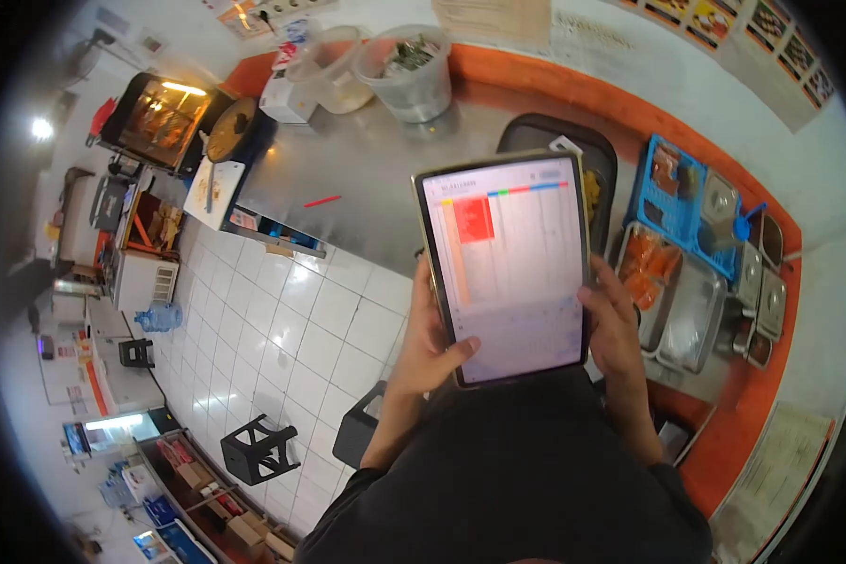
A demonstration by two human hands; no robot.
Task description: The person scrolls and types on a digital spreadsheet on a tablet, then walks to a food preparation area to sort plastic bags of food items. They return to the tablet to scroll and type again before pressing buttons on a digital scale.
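Note:
A tablet [512,273] is held upright in front of me between both hands. Its screen shows a table with a red block at the upper left and what looks like an on-screen keyboard below. My left hand [432,343] grips the left edge, the thumb lying over the lower left of the screen. On the opposite edge my right hand [614,320] holds on, its thumb by the right side of the screen. The fingers behind the tablet are hidden. Part of a dark tray [559,132] with yellowish food shows behind the tablet.
A steel counter [367,160] carries clear tubs [409,80], a red stick-like item [322,201] and a cutting board [214,193] with a knife. To the right stand a blue basket [672,202] and metal food pans [691,320]. Black stools [258,449] are on the tiled floor [291,310].

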